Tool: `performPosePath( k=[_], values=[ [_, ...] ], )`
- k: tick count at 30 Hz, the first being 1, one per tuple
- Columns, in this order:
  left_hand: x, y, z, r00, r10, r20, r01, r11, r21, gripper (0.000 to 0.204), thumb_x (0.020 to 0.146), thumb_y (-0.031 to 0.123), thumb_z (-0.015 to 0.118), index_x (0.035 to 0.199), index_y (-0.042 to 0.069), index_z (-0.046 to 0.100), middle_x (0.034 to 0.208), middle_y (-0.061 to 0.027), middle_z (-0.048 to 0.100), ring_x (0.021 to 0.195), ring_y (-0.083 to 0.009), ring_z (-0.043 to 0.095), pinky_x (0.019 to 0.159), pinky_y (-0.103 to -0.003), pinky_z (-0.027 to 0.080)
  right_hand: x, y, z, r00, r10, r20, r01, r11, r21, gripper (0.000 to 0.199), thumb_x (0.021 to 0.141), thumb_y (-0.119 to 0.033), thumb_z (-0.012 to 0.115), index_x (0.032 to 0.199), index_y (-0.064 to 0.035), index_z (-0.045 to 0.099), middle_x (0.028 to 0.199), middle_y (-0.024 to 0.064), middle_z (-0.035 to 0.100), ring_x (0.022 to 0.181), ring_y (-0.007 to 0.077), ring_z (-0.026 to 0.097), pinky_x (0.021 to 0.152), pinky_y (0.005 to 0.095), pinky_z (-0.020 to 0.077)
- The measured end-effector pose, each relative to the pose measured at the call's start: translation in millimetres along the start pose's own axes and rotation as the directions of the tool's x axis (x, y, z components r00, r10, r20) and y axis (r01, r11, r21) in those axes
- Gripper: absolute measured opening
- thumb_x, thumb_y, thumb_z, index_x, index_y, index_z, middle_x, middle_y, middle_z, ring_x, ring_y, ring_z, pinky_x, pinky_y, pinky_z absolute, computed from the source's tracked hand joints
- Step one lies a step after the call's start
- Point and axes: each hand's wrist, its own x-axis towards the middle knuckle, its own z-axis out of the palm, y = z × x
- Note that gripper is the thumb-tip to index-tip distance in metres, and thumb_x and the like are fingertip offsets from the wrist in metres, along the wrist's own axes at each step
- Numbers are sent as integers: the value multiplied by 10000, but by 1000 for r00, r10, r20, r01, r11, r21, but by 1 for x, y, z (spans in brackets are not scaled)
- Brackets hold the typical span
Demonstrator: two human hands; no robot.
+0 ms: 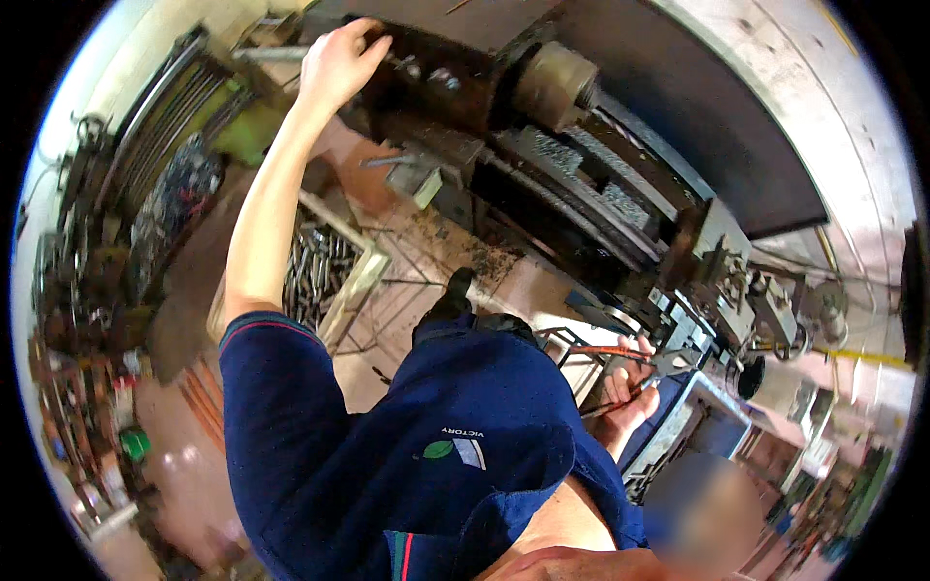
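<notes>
My left arm stretches to the dark headstock [426,82] of a metal lathe at the top. My left hand [339,63] rests at its upper left corner, fingers curled; what they grip, if anything, is hidden. On the right, my right hand [628,387] is closed around pliers [605,351] with orange handles. The pliers' grey jaws point right, close to the lathe carriage [688,329]. A round chuck [557,85] sits to the right of the headstock, over the bed [601,208], where metal chips lie.
A wooden crate [373,266] of metal rods stands on the floor below my left arm. A blue-edged tray [731,407] with tools is beside my right hand. Another machine [184,116] stands far left. A dark splash guard [697,116] backs the lathe.
</notes>
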Motion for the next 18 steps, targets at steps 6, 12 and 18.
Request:
performPosePath(
  k=[6, 12, 18],
  values=[
    [-178, -128, -2, 850, -508, 138, 502, 704, -503, 274, 699, 51, 547, 961, -5, 603, 655, -65, 606, 538, -132, 571, 517, -286, 442, 20, 23, 4, 940, 340, 23, -336, 937, -95, 730, 695, -363, 690, 1250, -17, 364, 1181, 219, 485, 448, 27, 306, 398, 158, 271],
    [-313, -206, 48, 511, -730, 453, 857, 475, -201, 351, 662, 16, 521, 1000, -45, 595, 646, -96, 601, 495, -140, 541, 520, -269, 437, 35, 37, 7, 905, 424, -27, -422, 891, -170, 671, 694, -402, 673, 1194, -39, 412, 1173, 209, 489, 466, 34, 307, 417, 158, 276],
    [-310, -262, 98, 578, -714, 395, 751, 655, 85, 371, 664, 75, 539, 1026, 81, 623, 932, -169, 625, 949, -290, 585, 819, -366, 460, 44, 53, 27, 882, 458, -111, -470, 873, -135, 653, 686, -368, 675, 1182, -35, 414, 1168, 200, 486, 464, 36, 308, 415, 156, 285]
  ],
)
